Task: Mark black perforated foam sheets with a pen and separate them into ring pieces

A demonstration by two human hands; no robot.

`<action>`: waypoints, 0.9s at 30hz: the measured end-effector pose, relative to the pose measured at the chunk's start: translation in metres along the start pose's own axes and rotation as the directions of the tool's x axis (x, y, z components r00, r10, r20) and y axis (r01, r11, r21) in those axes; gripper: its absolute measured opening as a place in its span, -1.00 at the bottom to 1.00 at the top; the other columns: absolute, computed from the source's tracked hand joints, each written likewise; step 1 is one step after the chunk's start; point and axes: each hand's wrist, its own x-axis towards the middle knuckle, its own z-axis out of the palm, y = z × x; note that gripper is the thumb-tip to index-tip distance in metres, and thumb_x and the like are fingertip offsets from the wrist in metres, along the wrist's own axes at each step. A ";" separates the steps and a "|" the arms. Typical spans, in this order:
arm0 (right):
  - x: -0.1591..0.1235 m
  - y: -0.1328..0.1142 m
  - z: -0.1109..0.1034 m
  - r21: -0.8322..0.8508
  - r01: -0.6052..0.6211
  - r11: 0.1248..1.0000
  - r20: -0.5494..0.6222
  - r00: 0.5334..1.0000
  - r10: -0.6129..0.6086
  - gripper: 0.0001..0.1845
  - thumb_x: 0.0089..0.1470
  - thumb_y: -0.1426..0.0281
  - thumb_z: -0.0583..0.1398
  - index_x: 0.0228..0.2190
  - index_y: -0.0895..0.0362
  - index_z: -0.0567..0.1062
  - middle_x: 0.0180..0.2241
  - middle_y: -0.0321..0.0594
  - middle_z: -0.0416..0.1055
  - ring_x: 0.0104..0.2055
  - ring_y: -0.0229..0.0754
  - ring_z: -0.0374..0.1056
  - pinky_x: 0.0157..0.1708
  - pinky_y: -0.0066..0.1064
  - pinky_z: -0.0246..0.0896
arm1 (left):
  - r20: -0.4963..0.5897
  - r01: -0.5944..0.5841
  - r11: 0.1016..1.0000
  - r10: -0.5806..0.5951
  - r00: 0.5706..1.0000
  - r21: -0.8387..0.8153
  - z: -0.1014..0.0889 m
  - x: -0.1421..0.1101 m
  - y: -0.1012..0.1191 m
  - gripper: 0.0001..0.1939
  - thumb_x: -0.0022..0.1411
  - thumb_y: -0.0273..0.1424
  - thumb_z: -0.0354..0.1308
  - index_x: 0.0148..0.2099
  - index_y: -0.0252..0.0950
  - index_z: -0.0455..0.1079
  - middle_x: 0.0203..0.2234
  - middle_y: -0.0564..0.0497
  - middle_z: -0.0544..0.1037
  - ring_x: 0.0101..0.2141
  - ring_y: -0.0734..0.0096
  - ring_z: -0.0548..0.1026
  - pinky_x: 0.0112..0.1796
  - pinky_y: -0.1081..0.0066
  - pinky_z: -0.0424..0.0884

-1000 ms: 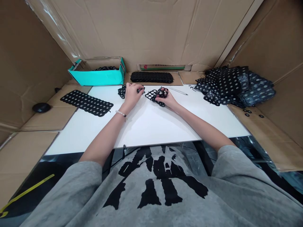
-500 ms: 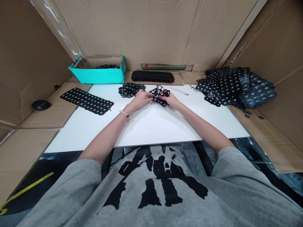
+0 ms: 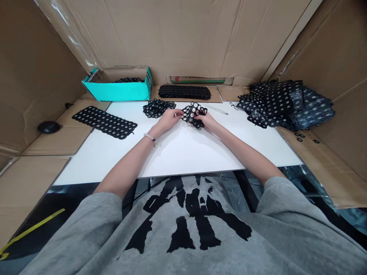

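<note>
Over the far middle of the white table (image 3: pixel 183 152), a bunched sheet of black rings (image 3: pixel 189 113) with open holes is between my two hands. My right hand (image 3: pixel 207 121) is closed on its right side, with the loose rings curling over the fingers. At the sheet's left edge, the thumb and fingertips of my left hand (image 3: pixel 169 119) are pinched together; the exact grip point is too small to make out. Just behind my left hand lies a crumpled heap of similar black ring sheet (image 3: pixel 157 107).
A flat ring sheet (image 3: pixel 104 122) lies at left, near a black rounded object (image 3: pixel 49 127). Behind stand a turquoise box (image 3: pixel 117 91) and a stack of black strips (image 3: pixel 184 92). A white pen-like tool (image 3: pixel 217 110) lies right of my hands, before a large dotted pile (image 3: pixel 282 103). Cardboard walls surround the table.
My left hand has drawn slightly to the left. The ring sheet has shifted and folded a little in my right hand, which stays nearly in place.
</note>
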 end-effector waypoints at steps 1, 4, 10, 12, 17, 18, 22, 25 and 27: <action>-0.001 0.000 0.001 0.028 -0.021 0.999 0.016 1.000 0.020 -0.67 -0.25 0.42 0.35 -0.44 0.06 0.31 -0.40 -0.34 0.46 -0.30 -0.13 0.46 -0.12 -0.14 0.49 | -0.007 0.001 1.000 -0.001 1.000 -0.004 0.000 0.000 0.000 -0.65 0.24 -0.43 0.10 -0.01 -0.32 0.63 -0.14 -0.14 0.68 -0.17 0.12 0.51 0.00 0.22 0.36; -0.005 -0.002 0.005 0.065 -0.061 0.996 0.023 0.998 0.060 -0.72 -0.15 0.32 0.34 -0.47 0.07 0.32 -0.48 -0.32 0.42 -0.37 -0.13 0.45 -0.27 -0.22 0.50 | -0.015 0.007 1.000 -0.007 1.000 -0.014 -0.001 0.000 0.001 -0.65 0.25 -0.40 0.10 -0.01 -0.32 0.63 -0.14 -0.13 0.68 -0.17 0.13 0.50 0.00 0.22 0.36; -0.012 -0.003 0.008 0.041 0.010 0.999 0.047 0.999 -0.012 -0.63 -0.29 0.36 0.48 -0.47 0.08 0.41 -0.45 -0.27 0.55 -0.33 -0.13 0.49 -0.20 -0.25 0.47 | -0.033 0.005 0.993 -0.009 0.999 -0.118 -0.005 -0.001 0.012 -0.73 0.24 -0.34 0.15 -0.14 -0.30 0.64 -0.19 -0.12 0.68 -0.21 0.21 0.52 -0.07 0.29 0.37; -0.013 -0.002 0.008 0.071 0.012 0.997 0.061 0.998 -0.017 -0.62 -0.32 0.39 0.48 -0.47 0.08 0.41 -0.41 -0.27 0.58 -0.28 -0.11 0.52 -0.11 -0.22 0.47 | -0.014 0.004 0.982 -0.007 1.000 -0.189 -0.005 -0.001 0.017 -0.73 0.22 -0.26 0.20 -0.19 -0.31 0.63 -0.26 -0.10 0.67 -0.26 0.24 0.52 -0.15 0.32 0.37; -0.013 -0.002 0.008 0.110 0.044 0.993 0.038 0.998 -0.049 -0.55 -0.34 0.36 0.50 -0.44 0.07 0.38 -0.37 -0.31 0.59 -0.23 -0.13 0.53 -0.06 -0.24 0.47 | 0.074 0.108 0.924 -0.087 0.993 -0.366 -0.001 -0.001 0.026 -0.68 -0.03 -0.22 0.42 -0.24 -0.32 0.62 -0.39 -0.05 0.64 -0.35 0.31 0.52 -0.26 0.35 0.38; -0.013 -0.001 0.008 0.098 0.042 0.994 0.047 0.998 -0.046 -0.53 -0.33 0.34 0.51 -0.43 0.07 0.38 -0.37 -0.30 0.59 -0.24 -0.13 0.53 -0.08 -0.23 0.48 | 0.095 0.159 0.895 -0.131 0.987 -0.418 -0.001 0.000 0.026 -0.69 -0.05 -0.26 0.44 -0.26 -0.34 0.62 -0.40 -0.06 0.64 -0.36 0.31 0.52 -0.27 0.35 0.39; -0.009 0.003 0.010 -0.036 -0.013 0.999 0.086 0.996 0.016 -0.49 -0.28 0.23 0.52 -0.40 0.07 0.37 -0.46 -0.27 0.55 -0.40 -0.10 0.50 -0.30 -0.15 0.51 | 0.088 0.316 0.759 -0.326 0.941 -0.569 -0.007 0.007 0.012 -0.67 -0.08 -0.35 0.47 -0.23 -0.36 0.60 -0.44 -0.05 0.63 -0.37 0.31 0.54 -0.28 0.34 0.40; -0.005 0.008 0.010 -0.097 -0.030 0.995 0.056 0.998 0.035 -0.45 -0.29 0.22 0.54 -0.40 0.03 0.32 -0.55 -0.35 0.47 -0.47 -0.09 0.47 -0.43 -0.13 0.49 | -0.154 0.333 0.788 -0.468 0.870 -0.518 -0.020 0.012 -0.017 -0.65 0.10 -0.37 0.40 -0.07 -0.41 0.55 -0.42 0.00 0.62 -0.33 0.38 0.52 -0.22 0.34 0.38; -0.004 0.010 0.009 -0.086 -0.027 0.996 0.044 0.999 0.031 -0.42 -0.30 0.24 0.54 -0.40 0.01 0.29 -0.56 -0.37 0.45 -0.46 -0.06 0.48 -0.43 -0.13 0.49 | -0.343 0.340 0.857 -0.476 0.810 -0.387 -0.031 0.012 -0.041 -0.68 0.25 -0.35 0.29 0.00 -0.43 0.50 -0.38 0.00 0.62 -0.28 0.37 0.51 -0.15 0.29 0.38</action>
